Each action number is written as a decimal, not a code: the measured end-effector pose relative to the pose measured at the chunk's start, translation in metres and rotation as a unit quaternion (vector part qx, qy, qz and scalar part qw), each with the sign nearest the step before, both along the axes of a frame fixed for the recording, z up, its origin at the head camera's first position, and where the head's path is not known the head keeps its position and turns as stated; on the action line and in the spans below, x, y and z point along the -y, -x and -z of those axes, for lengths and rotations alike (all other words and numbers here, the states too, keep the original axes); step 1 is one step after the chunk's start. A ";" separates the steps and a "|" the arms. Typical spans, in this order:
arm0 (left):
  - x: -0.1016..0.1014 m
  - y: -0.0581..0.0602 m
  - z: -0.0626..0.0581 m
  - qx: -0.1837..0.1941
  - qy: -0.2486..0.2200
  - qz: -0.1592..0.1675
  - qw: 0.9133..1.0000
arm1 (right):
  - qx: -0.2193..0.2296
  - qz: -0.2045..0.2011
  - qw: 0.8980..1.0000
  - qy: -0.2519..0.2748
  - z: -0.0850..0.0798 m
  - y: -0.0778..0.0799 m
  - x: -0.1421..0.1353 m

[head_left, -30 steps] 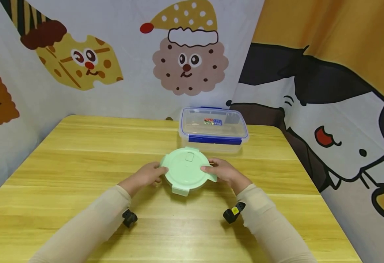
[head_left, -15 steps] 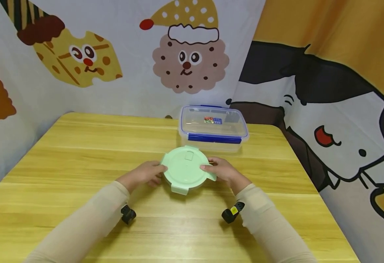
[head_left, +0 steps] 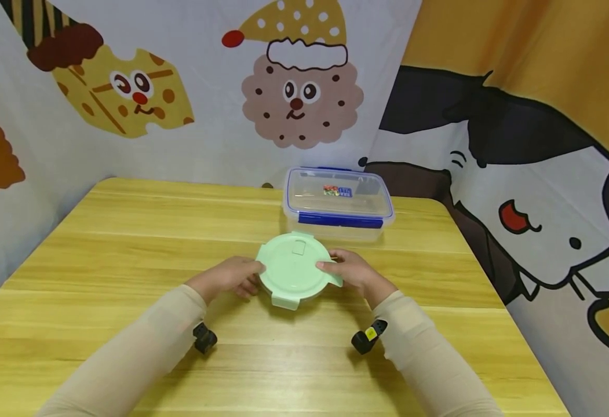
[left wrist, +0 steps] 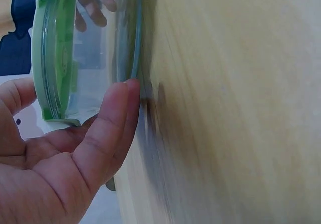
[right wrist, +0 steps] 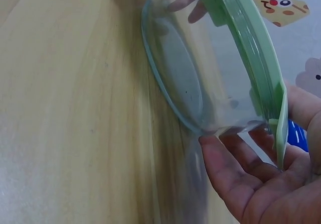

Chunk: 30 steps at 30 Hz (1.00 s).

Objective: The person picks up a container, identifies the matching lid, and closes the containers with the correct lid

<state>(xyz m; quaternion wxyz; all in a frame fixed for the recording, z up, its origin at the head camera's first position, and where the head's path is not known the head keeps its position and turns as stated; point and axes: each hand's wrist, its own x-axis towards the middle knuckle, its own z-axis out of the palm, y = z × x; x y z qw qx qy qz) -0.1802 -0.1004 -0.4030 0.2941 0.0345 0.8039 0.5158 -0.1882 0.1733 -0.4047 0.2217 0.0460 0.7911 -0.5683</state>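
Observation:
A round clear food container (right wrist: 185, 73) with a pale green lid (head_left: 295, 265) sits on the wooden table between both hands. My left hand (head_left: 229, 277) grips its left side, thumb on the lid's edge and fingers against the wall and underside of the rim, as the left wrist view shows. From the right, my right hand (head_left: 358, 272) holds it with the thumb on top of the lid and fingers curled below. The lid's right clip (right wrist: 282, 133) sticks outward by that hand. The front clip (head_left: 285, 302) angles down. Nothing is visible inside the container.
Just behind the round container stands a larger rectangular clear box (head_left: 338, 202) with a blue-edged lid and a blue front clip. The wooden table (head_left: 127, 243) reaches back to a printed cloth (head_left: 210, 156).
My left hand's fingers have shifted slightly at the container's side. Container and right hand stay almost in place, and the head view has tilted a little.

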 end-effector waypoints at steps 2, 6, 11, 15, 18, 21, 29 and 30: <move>-0.001 -0.001 0.000 0.002 -0.002 -0.003 1.000 | 0.000 -0.001 1.000 0.000 0.000 0.000 0.000; -0.004 -0.002 0.002 0.008 -0.009 -0.016 1.000 | 0.001 0.000 1.000 -0.002 0.000 -0.001 -0.001; -0.008 0.001 0.004 0.015 -0.013 -0.033 0.999 | 0.003 -0.002 1.000 -0.005 0.000 -0.001 -0.001; -0.009 0.005 0.005 0.015 -0.012 -0.054 0.998 | 0.002 -0.012 1.000 -0.011 -0.001 0.000 -0.001; -0.009 0.006 0.004 0.014 -0.018 -0.060 0.998 | 0.001 -0.019 1.000 -0.020 -0.001 0.001 -0.001; -0.009 0.005 0.003 0.014 -0.031 -0.060 0.998 | -0.001 -0.021 0.999 -0.032 -0.002 0.002 -0.002; -0.009 0.001 0.003 0.016 -0.047 -0.060 0.997 | -0.021 -0.017 0.999 -0.039 -0.005 0.003 -0.001; -0.009 0.001 0.003 0.018 -0.052 -0.063 0.996 | -0.027 -0.013 0.999 -0.040 -0.004 0.003 -0.001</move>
